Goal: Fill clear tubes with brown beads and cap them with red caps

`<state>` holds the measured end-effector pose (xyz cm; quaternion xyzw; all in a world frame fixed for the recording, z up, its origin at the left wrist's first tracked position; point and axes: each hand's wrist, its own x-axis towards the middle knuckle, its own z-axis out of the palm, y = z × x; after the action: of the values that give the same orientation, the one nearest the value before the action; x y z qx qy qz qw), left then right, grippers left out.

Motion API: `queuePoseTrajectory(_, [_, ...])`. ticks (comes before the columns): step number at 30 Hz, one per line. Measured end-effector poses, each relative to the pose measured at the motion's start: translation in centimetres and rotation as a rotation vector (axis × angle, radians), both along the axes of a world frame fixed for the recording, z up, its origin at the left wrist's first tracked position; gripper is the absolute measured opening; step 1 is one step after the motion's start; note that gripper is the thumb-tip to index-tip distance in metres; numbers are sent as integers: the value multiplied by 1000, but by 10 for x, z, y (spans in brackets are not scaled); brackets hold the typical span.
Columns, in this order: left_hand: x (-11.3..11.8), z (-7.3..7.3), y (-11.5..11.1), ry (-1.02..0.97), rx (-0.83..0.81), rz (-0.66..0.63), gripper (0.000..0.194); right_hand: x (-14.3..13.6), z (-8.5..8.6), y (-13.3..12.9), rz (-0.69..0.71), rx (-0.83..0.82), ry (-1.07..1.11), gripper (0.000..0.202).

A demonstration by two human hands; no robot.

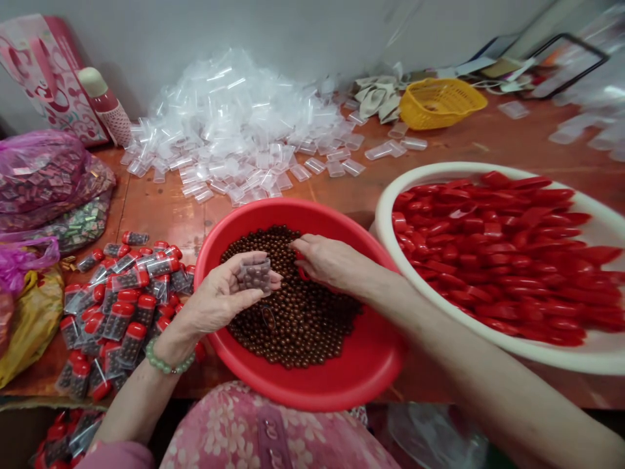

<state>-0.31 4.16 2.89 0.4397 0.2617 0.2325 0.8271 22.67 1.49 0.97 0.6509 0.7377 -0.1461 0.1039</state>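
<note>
My left hand (215, 296) is closed around a small clear plastic container (256, 276) with brown balls inside, held above the left part of a red basin (297, 397). Beneath both hands, a heap of shiny brown balls (297, 326) lies in that basin. My right hand (325, 260) is over the heap with its fingers curled down. A bit of a red plastic cap (301, 270) shows under those fingers; the rest is hidden by the hand. The two hands are apart.
A white basin (439, 326) of red plastic caps (498, 260) stands at right. Filled, red-capped containers (122, 312) lie piled at left, near plastic bags (39, 176). Behind are clear empty containers (244, 124), a yellow basket (439, 107) and a bottle (105, 104).
</note>
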Motion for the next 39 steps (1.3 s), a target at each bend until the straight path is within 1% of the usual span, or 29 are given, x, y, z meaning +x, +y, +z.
queuePoseTrajectory(3, [2,5,-3,21,-32,17,50,0,-12,11,20,-40,-34,26])
queuePoseTrajectory(7, [4,4,-3,28,-50,19,50,0,-22,17,18,-105,-69,31])
queuePoseTrajectory(10, [5,0,-3,9,-40,56,46,2,-23,16,-9,-133,-92,32])
queuePoseTrajectory(13, [6,-5,-3,-21,-58,72,46,0,-20,15,-18,-134,-82,27])
queuePoseTrajectory(16, [9,-9,-2,-49,-74,99,45,-9,-21,17,1,-122,-40,25])
queuePoseTrajectory(20, [10,-12,0,-65,-90,106,49,-25,-32,21,52,-147,30,21])
queuePoseTrajectory(23, [8,-13,2,-75,-119,119,50,-32,-39,20,69,-172,63,23])
queuePoseTrajectory(26, [6,-12,3,-79,-161,142,49,-31,-38,20,72,-182,77,26])
queuePoseTrajectory(32, [5,-11,4,-94,-233,141,48,-24,-28,24,51,-146,81,24])
queuePoseTrajectory(39, [5,-13,4,-84,-214,125,51,-38,-32,20,36,-209,26,25])
